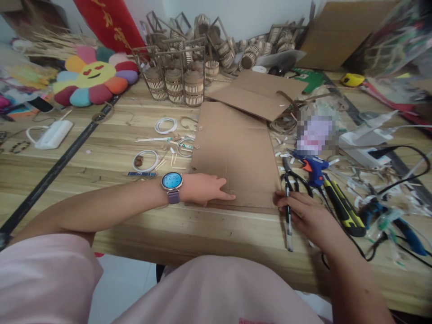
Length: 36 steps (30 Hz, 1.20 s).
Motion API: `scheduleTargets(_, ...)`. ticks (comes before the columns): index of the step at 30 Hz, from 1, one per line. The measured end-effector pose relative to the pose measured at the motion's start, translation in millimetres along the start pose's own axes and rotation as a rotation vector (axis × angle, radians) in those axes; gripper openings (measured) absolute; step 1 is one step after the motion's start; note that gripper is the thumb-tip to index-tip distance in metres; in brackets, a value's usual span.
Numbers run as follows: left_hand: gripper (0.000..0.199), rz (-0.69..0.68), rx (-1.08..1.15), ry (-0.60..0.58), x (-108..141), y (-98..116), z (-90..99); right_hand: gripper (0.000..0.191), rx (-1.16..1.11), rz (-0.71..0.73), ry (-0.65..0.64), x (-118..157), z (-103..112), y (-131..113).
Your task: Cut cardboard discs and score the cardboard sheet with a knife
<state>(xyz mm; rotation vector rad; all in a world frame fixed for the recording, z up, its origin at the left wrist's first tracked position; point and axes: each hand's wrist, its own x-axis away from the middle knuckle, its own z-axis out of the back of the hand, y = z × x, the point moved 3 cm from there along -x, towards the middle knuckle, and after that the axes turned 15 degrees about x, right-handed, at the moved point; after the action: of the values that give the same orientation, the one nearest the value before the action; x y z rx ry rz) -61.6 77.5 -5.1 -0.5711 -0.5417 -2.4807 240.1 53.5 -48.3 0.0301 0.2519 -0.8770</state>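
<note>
The cardboard (241, 153) lies in the near middle of the table (135, 231), a second sheet (258, 92) overlapping its far end. The left hand (209, 188) rests on its near left part — fingers loose and spread, clasping nothing. At its near right corner the right hand (303, 211) has bent fingers beside a pen (289, 234) — whether they grip anything, I cannot tell.

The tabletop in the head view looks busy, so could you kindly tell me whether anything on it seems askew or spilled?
Yes: white scraps lie strewn around the blue glue gun, like litter. A second cardboard piece looks askew, lying at an angle across the far end of the cardboard sheet under the left hand.
</note>
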Motion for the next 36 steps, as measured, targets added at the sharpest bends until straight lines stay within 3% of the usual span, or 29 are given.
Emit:
scheduleTargets(8,0.087,0.040,-0.012,-0.013,11.0,-4.0,-1.6,0.024,-0.027,-0.039,-0.027,0.5,0.3,-2.1)
scheduleTargets(19,0.081,-0.002,0.013,0.080,11.9,-8.4,-4.8,0.024,-0.007,-0.023,-0.015,1.0,-0.4,-0.7)
scheduleTargets(28,0.081,0.050,-0.092,-0.019,15.6,-0.3,-0.5,0.024,-0.012,-0.032,-0.020,0.1,-1.0,-0.5)
scheduleTargets(36,0.081,0.030,-0.020,0.054,14.1,-3.3,-2.2,0.024,-0.014,-0.030,-0.024,0.5,-1.5,-0.4)
